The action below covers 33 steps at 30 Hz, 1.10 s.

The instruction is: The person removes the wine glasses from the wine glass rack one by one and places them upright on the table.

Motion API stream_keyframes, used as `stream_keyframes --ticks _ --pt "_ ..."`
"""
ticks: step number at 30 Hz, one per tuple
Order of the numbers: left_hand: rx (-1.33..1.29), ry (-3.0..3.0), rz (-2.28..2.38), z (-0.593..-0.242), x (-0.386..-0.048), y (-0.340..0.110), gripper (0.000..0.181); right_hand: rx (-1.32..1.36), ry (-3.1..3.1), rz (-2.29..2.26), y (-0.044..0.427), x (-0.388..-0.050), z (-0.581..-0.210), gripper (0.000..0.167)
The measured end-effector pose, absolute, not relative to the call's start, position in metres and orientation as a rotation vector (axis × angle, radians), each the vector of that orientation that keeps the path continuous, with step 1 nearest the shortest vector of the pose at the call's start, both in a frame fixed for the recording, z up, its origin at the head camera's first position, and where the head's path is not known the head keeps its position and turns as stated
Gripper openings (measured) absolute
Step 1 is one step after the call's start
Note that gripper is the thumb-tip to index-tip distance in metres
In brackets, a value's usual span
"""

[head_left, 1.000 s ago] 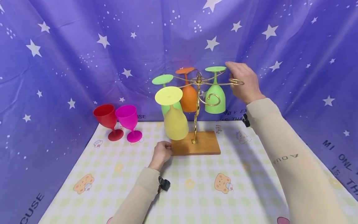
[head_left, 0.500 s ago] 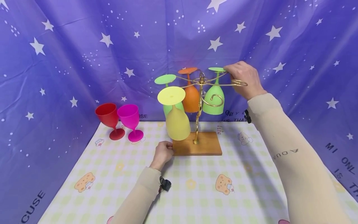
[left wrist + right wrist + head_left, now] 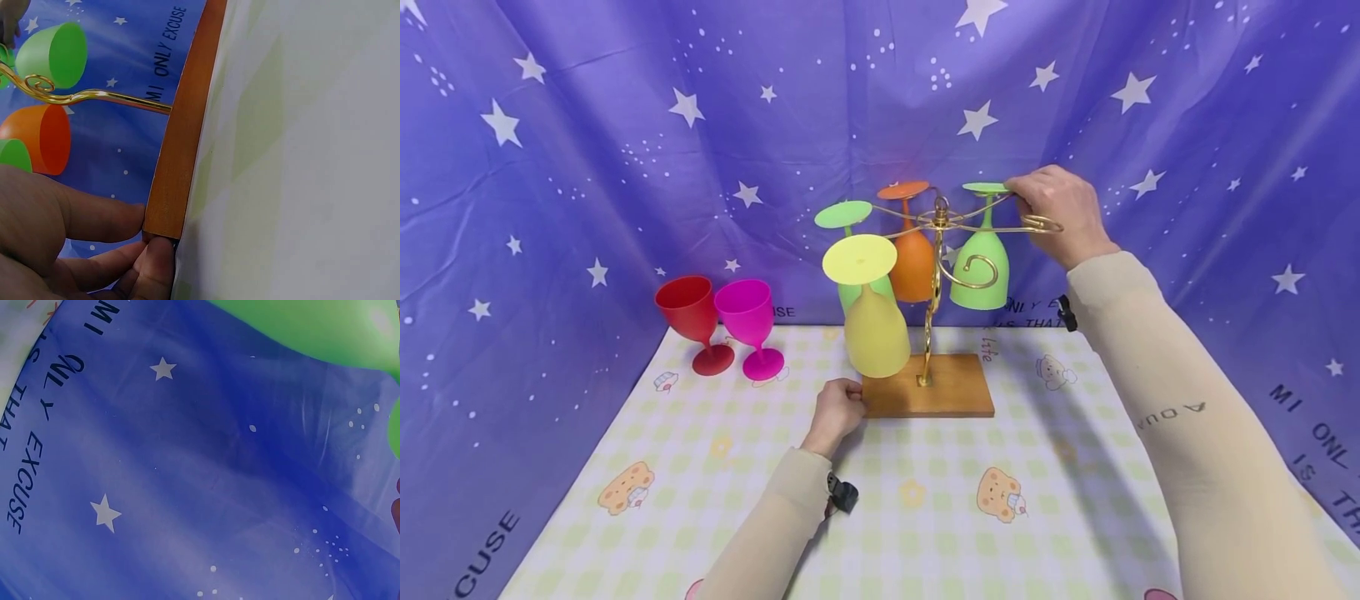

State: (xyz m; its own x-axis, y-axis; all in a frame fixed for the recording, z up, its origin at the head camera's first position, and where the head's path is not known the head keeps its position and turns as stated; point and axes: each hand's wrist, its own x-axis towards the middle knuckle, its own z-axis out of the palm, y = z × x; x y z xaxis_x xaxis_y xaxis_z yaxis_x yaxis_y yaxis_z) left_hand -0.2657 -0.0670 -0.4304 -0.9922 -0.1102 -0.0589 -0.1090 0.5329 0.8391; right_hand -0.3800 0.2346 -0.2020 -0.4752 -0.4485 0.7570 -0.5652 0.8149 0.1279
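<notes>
In the head view a gold wire glass rack stands on a wooden base [image 3: 962, 387]. My left hand [image 3: 837, 410] grips the base's near left corner; the left wrist view shows thumb and fingers pinching the wood [image 3: 178, 144]. My right hand [image 3: 1063, 215] is up at the rack's right side, fingertips pinching the foot of an upside-down green goblet [image 3: 991, 248]. That goblet's bowl [image 3: 337, 331] crosses the top of the right wrist view. Hanging upside down further left are a yellow goblet [image 3: 876, 337], an orange goblet [image 3: 913, 271] and another green goblet [image 3: 842, 214], partly hidden.
Upright at the table's back left stand a red goblet [image 3: 687, 308] and a magenta goblet [image 3: 745, 312]. A checked cloth [image 3: 910, 542] covers the table. Behind it hangs a blue star-printed curtain [image 3: 820, 108]. A curled wire arm [image 3: 1041, 223] juts right below my right hand.
My right fingers have come onto the right green goblet's foot. That goblet swayed slightly left, then back to the right. My left hand keeps its grip on the base.
</notes>
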Motion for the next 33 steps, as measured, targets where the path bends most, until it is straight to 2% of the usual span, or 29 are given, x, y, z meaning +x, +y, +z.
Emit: stream_keyframes --ticks 10,21,33 --pt "0.205 -2.745 -1.519 -0.431 -0.266 -0.067 0.02 0.781 -2.052 0.21 0.241 -0.375 -0.203 0.029" --pt "0.215 -2.741 -1.509 -0.433 -0.267 -0.066 0.019 0.854 -1.959 0.219 0.245 -0.37 -0.199 0.026" --pt "0.223 -2.739 -1.511 -0.433 -0.267 -0.066 0.017 0.918 -2.032 0.191 0.247 -0.361 -0.183 0.03"
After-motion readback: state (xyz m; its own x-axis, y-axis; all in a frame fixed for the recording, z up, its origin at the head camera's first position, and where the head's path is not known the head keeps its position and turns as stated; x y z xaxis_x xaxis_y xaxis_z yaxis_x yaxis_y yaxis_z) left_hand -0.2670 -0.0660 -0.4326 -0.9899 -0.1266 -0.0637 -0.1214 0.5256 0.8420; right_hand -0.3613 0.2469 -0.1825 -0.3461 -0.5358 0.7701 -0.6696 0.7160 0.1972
